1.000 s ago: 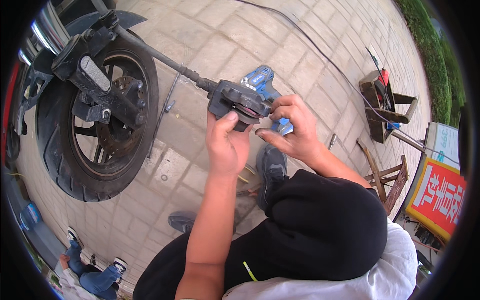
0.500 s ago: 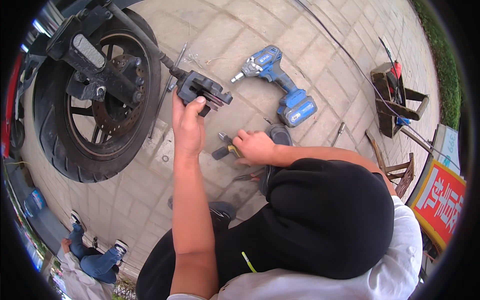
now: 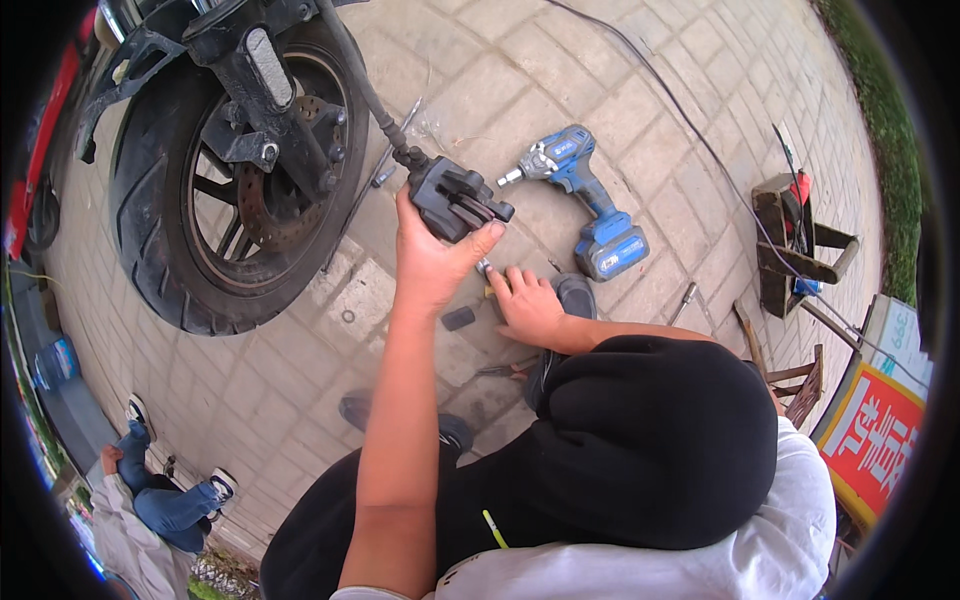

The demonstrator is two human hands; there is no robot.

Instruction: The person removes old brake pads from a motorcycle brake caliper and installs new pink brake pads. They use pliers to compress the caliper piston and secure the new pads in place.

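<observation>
My left hand (image 3: 430, 250) is closed around a black brake caliper (image 3: 448, 198), its thumb over the slot side. A hose (image 3: 372, 105) runs from the caliper up toward the fork. Low by the ground, my right hand (image 3: 530, 308) has its fingers curled on a small tool (image 3: 483, 266) with a metal tip and a bit of yellow handle; the fingers hide most of it. Close to that hand a small dark block (image 3: 458, 318) lies on the paving. Left of the caliper stands the front wheel (image 3: 150, 240) with its brake disc (image 3: 262, 215).
A blue cordless impact wrench (image 3: 590, 200) lies beyond my right hand. Farther right are a socket bit (image 3: 690, 292), a wooden tool box (image 3: 775, 250) and a cable (image 3: 690, 110). A metal washer (image 3: 348, 316) sits near the wheel. Another person (image 3: 165, 500) is at lower left.
The view has shifted, so the wheel and wrench sit farther right. My left hand still holds the caliper. My right hand's fingers now cover more of the yellow-handled tool, which has moved slightly.
</observation>
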